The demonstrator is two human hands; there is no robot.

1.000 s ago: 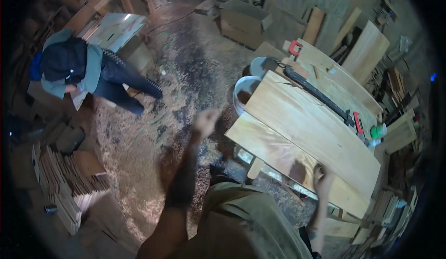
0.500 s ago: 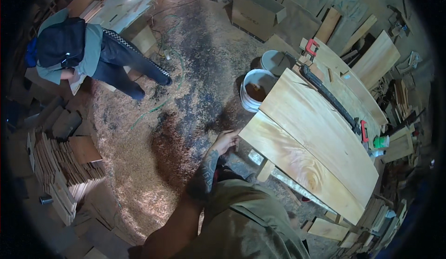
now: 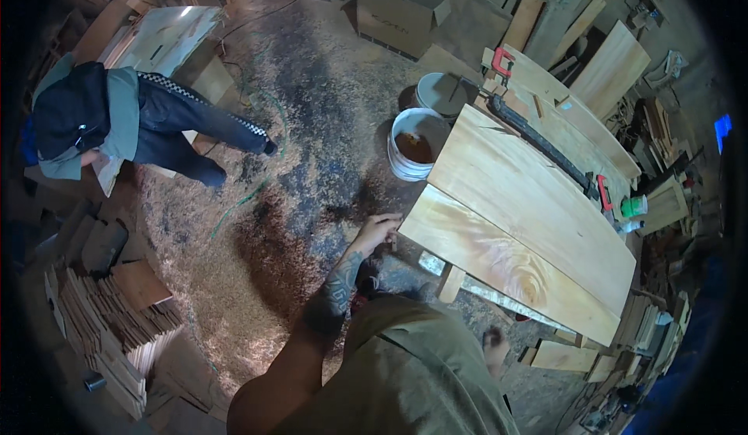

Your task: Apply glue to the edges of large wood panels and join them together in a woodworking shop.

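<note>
A pale wooden board with a swirling knot lies on a support at right, beside a wider pale board. At the near board's left corner is my left hand, its fingers closed on the edge; the underside of that grip is hidden. Beside my shirt's right edge shows a dim, blurred shape that seems to be my right hand. Its fingers cannot be made out. A long dark bar clamp lies along the wider board's far side, with red clamp ends nearby.
Two white buckets, one holding brownish contents, stand beyond the boards' left end. A cardboard box sits farther back. Another person bends over at far left. Stacked thin wood pieces lie at lower left; wood shavings cover the floor.
The view has shifted, so most of the scene sits further left. My left hand stays at the board's corner. More of the dim shape by my shirt's right side is visible.
</note>
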